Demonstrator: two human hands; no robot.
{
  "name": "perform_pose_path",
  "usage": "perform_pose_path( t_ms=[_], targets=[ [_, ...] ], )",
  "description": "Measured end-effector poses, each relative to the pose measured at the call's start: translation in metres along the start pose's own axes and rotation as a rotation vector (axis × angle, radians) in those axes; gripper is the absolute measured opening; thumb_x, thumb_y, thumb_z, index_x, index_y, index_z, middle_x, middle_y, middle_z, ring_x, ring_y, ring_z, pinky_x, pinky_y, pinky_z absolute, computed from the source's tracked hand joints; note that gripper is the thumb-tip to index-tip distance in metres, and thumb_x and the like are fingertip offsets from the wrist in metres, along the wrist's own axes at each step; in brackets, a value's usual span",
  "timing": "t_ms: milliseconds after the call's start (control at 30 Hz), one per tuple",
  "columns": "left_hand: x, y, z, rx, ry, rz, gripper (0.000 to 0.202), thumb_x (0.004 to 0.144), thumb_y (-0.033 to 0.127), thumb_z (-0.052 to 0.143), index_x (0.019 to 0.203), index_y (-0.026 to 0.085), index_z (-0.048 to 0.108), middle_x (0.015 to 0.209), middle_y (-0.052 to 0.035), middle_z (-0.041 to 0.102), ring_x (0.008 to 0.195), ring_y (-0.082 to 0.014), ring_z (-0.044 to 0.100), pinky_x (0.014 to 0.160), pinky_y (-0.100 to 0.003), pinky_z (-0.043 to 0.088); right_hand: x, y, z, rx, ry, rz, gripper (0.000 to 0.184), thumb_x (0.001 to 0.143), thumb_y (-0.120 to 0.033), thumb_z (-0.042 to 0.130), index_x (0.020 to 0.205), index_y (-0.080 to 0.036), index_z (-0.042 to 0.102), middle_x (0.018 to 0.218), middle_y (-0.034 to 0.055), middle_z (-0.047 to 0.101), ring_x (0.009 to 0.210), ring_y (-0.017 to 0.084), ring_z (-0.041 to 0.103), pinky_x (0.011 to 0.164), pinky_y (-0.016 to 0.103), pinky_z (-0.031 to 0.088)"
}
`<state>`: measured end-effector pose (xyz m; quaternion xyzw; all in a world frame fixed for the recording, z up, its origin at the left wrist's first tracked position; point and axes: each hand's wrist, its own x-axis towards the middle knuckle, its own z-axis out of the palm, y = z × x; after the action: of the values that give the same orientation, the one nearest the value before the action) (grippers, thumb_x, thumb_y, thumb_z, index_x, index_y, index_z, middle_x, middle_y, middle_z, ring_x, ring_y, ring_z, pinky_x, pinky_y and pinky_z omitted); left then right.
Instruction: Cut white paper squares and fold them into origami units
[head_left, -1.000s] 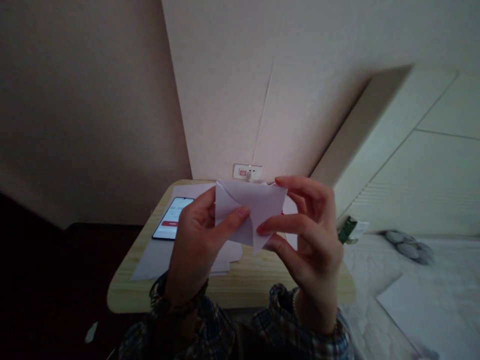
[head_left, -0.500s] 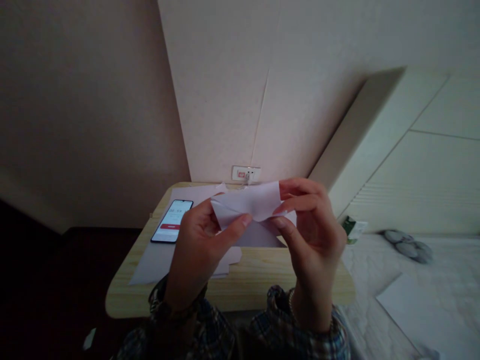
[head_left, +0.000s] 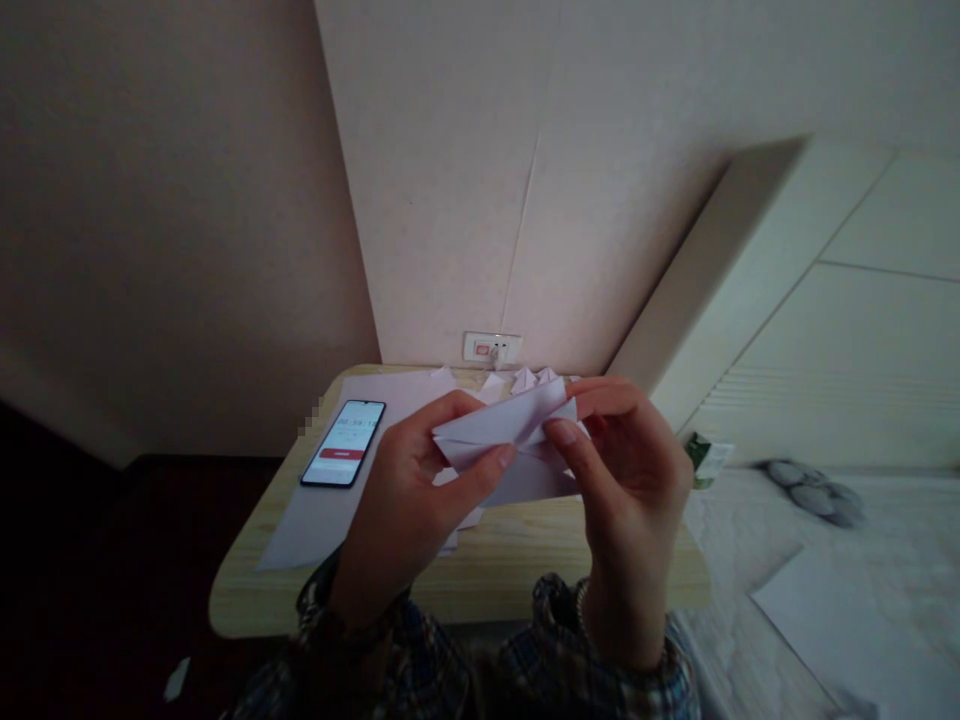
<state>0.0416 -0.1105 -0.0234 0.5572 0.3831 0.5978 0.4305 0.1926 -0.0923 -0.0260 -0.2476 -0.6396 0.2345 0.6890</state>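
Observation:
Above a small wooden table, both hands grip a folded sheet of white paper (head_left: 487,422). My left hand (head_left: 420,480) is closed on its left end, thumb pressed flat along the near face and fingers behind. My right hand (head_left: 626,480) pinches a small folded flap at the right end between thumb and fingers. Creases and a slanting top edge show on the paper; its back is hidden. Beyond the hands, several small folded paper pieces (head_left: 525,380) stand at the table's far edge, partly covered.
A lit phone (head_left: 343,443) showing a timer lies on a white sheet (head_left: 300,530) on the left of the wooden table (head_left: 510,590). A wall socket (head_left: 492,347) with a plug is behind. Right of the table, a bed (head_left: 727,580) carries another white sheet (head_left: 847,620).
The paper has dipped and tilted, its right end now higher than its left. My right thumb has moved up onto a folded flap, and small paper pieces behind have come into view.

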Motion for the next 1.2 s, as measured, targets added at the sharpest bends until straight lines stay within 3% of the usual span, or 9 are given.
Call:
perform_pose_path(
  t_ms=[267,567,967,1200],
  targets=[
    [0.0008,0.0022,0.0021,0.056,0.033,0.052,0.02,0.074,0.018,0.081,0.091,0.026,0.073,0.079,0.0053,0.074,0.066,-0.012,0.066,0.055,-0.016,0.052,-0.0004,-0.0019,0.001,0.044,-0.001,0.079,0.017,0.087,-0.008,0.071,0.085,-0.025,0.07,0.082,-0.0045,0.065,0.079,0.011,0.061,0.071,0.022,0.05],
    [0.0012,0.0075,0.0032,0.137,0.042,0.111,0.024,0.071,0.014,0.083,0.088,0.027,0.074,0.08,0.007,0.078,0.069,-0.0122,0.071,0.057,-0.015,0.053,0.0007,-0.0011,0.0019,0.055,0.006,0.107,0.016,0.086,-0.008,0.071,0.085,-0.024,0.071,0.081,-0.0052,0.065,0.076,0.009,0.061,0.068,0.019,0.05],
    [-0.0006,0.0081,0.0033,0.177,0.025,0.058,0.019,0.076,0.015,0.078,0.09,0.028,0.074,0.079,0.0081,0.077,0.068,-0.0111,0.07,0.055,-0.015,0.051,-0.001,-0.0025,0.0028,0.08,0.016,0.14,0.019,0.084,-0.006,0.072,0.085,-0.025,0.07,0.082,-0.0065,0.067,0.076,0.007,0.063,0.069,0.016,0.052],
    [-0.0002,0.0081,0.0034,0.166,0.031,0.058,0.017,0.075,0.014,0.079,0.087,0.026,0.074,0.081,0.0062,0.079,0.072,-0.0135,0.073,0.06,-0.017,0.055,-0.0006,-0.0042,0.0049,0.09,0.07,0.183,0.021,0.08,-0.007,0.074,0.087,-0.026,0.067,0.084,-0.005,0.067,0.077,0.01,0.064,0.07,0.021,0.056]
  ],
)
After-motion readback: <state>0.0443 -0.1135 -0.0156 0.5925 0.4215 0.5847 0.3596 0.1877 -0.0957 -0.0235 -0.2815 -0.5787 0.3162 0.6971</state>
